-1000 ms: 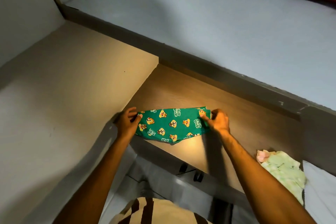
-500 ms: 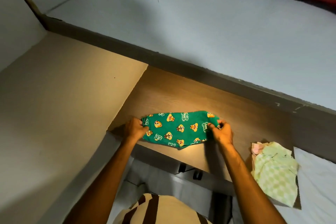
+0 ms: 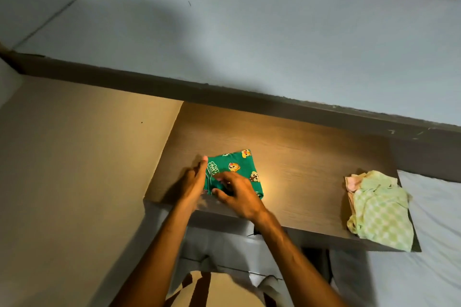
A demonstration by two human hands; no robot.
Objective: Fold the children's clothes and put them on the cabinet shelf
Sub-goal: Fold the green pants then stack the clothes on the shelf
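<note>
On the shelf [image 3: 311,157], right hand [image 3: 237,194] half-hides green garment [image 3: 237,164].

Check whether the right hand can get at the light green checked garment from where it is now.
Probably yes: the right hand rests on the green printed garment, and only bare wooden shelf lies between it and the light green checked garment.

Two hands [image 3: 194,182] [image 3: 237,193], one green printed garment [image 3: 237,164], one pale checked garment [image 3: 379,209], one wooden shelf [image 3: 311,157]

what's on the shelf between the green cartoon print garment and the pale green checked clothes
Nothing: in the head view, only bare wooden shelf lies between the green garment and the checked clothes.
</note>
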